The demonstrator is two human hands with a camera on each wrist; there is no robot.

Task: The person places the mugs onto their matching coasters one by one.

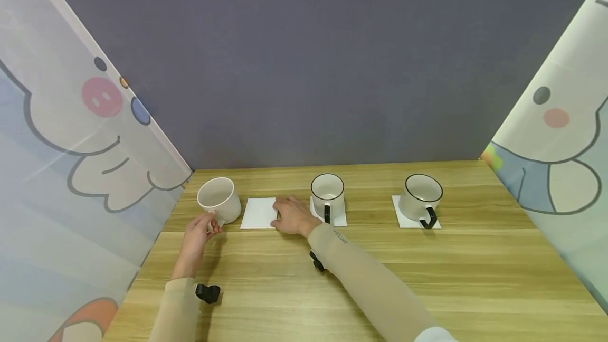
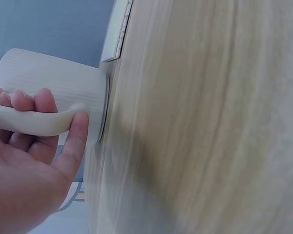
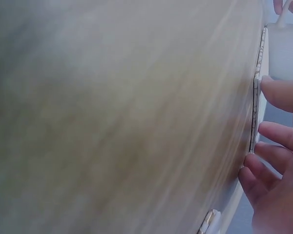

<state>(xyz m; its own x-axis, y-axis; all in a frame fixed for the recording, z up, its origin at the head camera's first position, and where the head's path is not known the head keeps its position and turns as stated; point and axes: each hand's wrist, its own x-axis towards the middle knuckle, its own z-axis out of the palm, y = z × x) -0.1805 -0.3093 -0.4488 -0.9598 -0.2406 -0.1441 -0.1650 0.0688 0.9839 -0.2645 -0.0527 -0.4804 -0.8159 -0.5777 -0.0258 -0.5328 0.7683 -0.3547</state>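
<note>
At the far left of the table stands a white mug (image 1: 220, 199) with a plain pale rim. My left hand (image 1: 200, 230) grips its handle (image 2: 34, 121), fingers hooked through the loop, as the left wrist view shows. Just right of that mug lies a white square coaster (image 1: 258, 213). My right hand (image 1: 293, 216) spans this coaster's right side, thumb at the near corner and fingers toward the far corner. In the right wrist view the thumb (image 3: 283, 92) and fingertips meet the coaster's thin edge (image 3: 254, 114). Part of the coaster is hidden beneath this hand.
Behind my right hand a black-rimmed white mug (image 1: 328, 194) with a black handle stands on a coaster. Another black-rimmed mug (image 1: 420, 197) sits on its own coaster (image 1: 404, 220) farther right. A grey wall (image 1: 323, 67) rises behind the wooden table (image 1: 475, 278).
</note>
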